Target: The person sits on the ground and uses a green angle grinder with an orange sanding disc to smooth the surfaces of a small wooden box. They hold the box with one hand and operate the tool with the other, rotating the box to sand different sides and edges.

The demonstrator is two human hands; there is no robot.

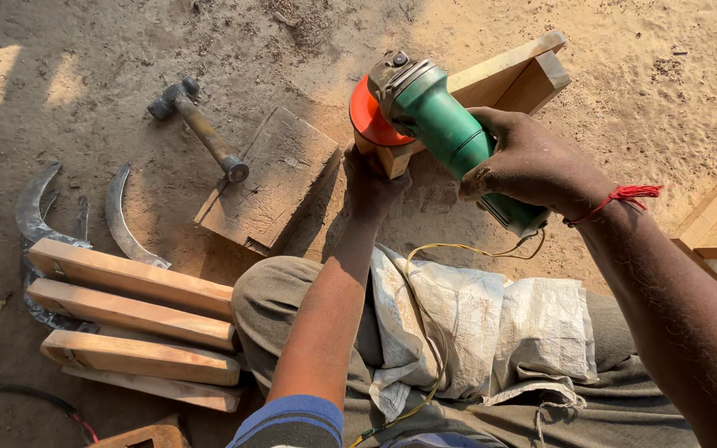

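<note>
The right hand [533,162] has its grip wrapped around the green angle grinder [446,124], whose orange disc [368,116] sits against the near end of a wooden piece [504,79] angled over the sandy ground [665,83]. The left hand [371,187] holds that wooden piece from below, just beside the disc. A thick wooden block [271,178] lies just left, a hammer [201,129] resting on its corner. Stacked wooden handles [130,311] and curved blades [118,216] lie farther left. A yellow cord [450,249] trails over the white sack [475,328] on the lap.

both hands [371,187] [533,162] closed in grips, forearms extended.
</note>
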